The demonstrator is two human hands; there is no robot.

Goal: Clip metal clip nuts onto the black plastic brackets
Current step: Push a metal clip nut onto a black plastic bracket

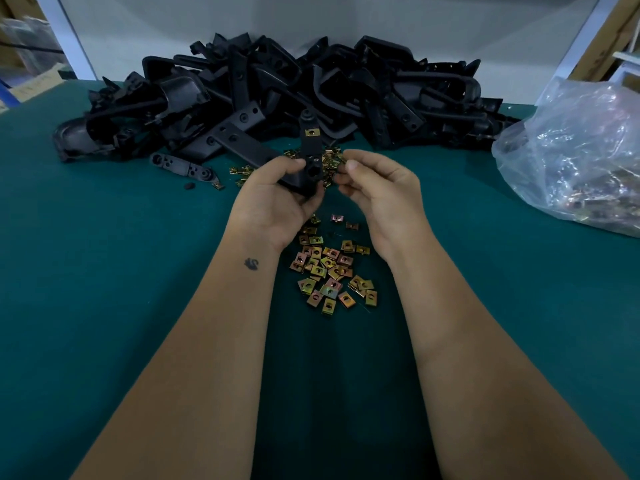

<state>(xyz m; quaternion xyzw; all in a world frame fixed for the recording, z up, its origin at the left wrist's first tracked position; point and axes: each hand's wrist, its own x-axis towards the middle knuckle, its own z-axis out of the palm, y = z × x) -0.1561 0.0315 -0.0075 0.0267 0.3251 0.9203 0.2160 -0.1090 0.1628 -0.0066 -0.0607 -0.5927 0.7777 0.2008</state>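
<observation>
My left hand point(273, 199) grips a black plastic bracket point(309, 157) and holds it upright above the green table point(104, 271). One brass-coloured clip nut point(311, 133) sits clipped near the bracket's top end. My right hand point(377, 188) is just right of the bracket, thumb and fingers curled together as in a pinch; whether a clip nut is between them is hidden. A loose heap of clip nuts point(330, 268) lies on the table between my wrists. More clip nuts point(242, 173) lie beyond my hands.
A big pile of black plastic brackets point(277, 95) fills the far side of the table. A single bracket point(183, 167) lies apart at its left front. A clear plastic bag point(581, 154) with more parts sits at the right. A white wall stands behind.
</observation>
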